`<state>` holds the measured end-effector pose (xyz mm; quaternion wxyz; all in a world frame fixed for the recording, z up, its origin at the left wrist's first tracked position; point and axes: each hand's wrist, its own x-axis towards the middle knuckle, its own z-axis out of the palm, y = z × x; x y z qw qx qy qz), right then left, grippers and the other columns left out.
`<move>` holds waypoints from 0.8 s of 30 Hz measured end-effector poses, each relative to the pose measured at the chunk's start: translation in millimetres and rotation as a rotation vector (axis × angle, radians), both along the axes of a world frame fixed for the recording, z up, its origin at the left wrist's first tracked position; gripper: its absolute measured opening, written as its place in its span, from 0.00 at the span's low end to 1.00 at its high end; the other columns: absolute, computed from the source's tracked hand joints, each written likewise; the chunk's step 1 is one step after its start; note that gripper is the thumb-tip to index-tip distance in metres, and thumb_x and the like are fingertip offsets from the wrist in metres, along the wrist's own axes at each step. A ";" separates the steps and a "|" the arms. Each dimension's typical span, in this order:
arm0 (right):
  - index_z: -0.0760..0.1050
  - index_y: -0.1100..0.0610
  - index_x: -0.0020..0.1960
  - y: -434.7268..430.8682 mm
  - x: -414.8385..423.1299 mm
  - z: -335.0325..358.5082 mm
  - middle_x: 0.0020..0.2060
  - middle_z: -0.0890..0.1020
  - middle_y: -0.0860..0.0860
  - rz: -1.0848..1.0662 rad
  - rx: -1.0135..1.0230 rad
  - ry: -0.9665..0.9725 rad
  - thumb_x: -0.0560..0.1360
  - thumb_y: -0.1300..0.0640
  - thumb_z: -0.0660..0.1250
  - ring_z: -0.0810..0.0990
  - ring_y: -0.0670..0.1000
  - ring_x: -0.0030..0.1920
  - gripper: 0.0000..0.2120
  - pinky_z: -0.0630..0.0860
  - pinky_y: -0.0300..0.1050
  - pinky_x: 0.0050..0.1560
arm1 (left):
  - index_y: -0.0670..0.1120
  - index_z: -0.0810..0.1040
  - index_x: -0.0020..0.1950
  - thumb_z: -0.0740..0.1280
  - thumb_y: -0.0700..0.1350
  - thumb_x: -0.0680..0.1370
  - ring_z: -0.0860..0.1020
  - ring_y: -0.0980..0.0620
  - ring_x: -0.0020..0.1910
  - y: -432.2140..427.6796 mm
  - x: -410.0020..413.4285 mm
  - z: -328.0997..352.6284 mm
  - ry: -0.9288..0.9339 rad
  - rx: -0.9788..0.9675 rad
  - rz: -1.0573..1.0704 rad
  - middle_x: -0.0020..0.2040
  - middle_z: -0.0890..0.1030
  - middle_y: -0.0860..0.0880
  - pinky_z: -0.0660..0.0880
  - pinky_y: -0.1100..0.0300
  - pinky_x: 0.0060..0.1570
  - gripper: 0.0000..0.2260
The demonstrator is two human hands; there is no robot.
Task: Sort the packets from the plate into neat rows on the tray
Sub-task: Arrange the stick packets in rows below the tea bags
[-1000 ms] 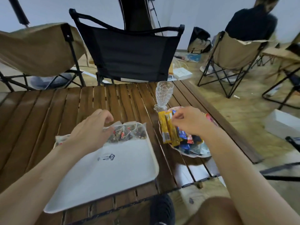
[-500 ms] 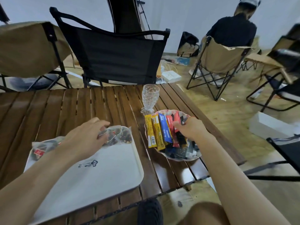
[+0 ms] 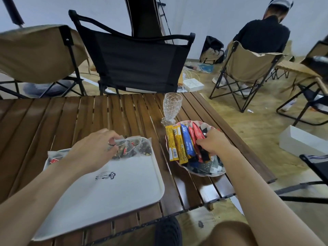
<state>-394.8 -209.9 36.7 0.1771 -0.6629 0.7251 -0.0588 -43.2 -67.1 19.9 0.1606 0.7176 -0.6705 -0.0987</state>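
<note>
Left hand [image 3: 92,150] pinches clear packet [image 3: 131,148] on tray [image 3: 124,183]; right hand [image 3: 215,141] grips black sachet [image 3: 205,154] — in the plate [image 3: 206,123].

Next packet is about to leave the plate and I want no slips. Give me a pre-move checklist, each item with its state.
1. Right hand grips one packet: cannot tell; fingers buried among the red packets on the plate.
2. Tray has bare room: ok; its near half is bare.
3. Left hand out of the way: ok; it pinches a clear packet at the tray's far edge.
4. Glass clear of the path: not ok; upright right beside the plate's far rim, probably easy to knock.
5. Plate wholly on the table: ok.
</note>
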 end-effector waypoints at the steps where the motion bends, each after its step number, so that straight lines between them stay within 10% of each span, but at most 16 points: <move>1: 0.75 0.55 0.45 0.7 0.9 -0.6 0.39 0.82 0.53 0.000 -0.016 0.026 0.78 0.54 0.68 0.79 0.50 0.35 0.06 0.69 0.41 0.29 | 0.60 0.76 0.67 0.67 0.53 0.83 0.79 0.58 0.50 1.3 0.7 0.6 -0.002 -0.001 -0.002 0.56 0.76 0.62 0.77 0.55 0.45 0.12; 6: 0.75 0.57 0.52 -0.2 0.6 -1.8 0.37 0.78 0.52 0.003 -0.038 0.075 0.81 0.55 0.66 0.75 0.48 0.34 0.06 0.69 0.41 0.30 | 0.60 0.77 0.64 0.67 0.55 0.83 0.79 0.59 0.49 5.2 6.0 3.7 0.006 0.006 0.000 0.55 0.76 0.62 0.80 0.53 0.45 0.10; 12: 0.73 0.60 0.68 -1.0 8.0 -9.0 0.43 0.82 0.52 0.043 -0.060 0.134 0.78 0.36 0.66 0.80 0.50 0.40 0.30 0.71 0.41 0.33 | 0.60 0.77 0.63 0.67 0.55 0.83 0.79 0.60 0.49 8.1 9.4 5.3 0.016 0.008 0.006 0.56 0.77 0.61 0.75 0.58 0.41 0.09; 24: 0.75 0.60 0.65 -3.8 17.6 -12.1 0.51 0.82 0.55 0.096 -0.070 0.307 0.81 0.49 0.65 0.81 0.53 0.49 0.18 0.82 0.47 0.50 | 0.59 0.78 0.64 0.67 0.54 0.83 0.79 0.60 0.47 12.4 17.9 8.7 0.049 -0.024 0.028 0.55 0.77 0.62 0.79 0.53 0.47 0.10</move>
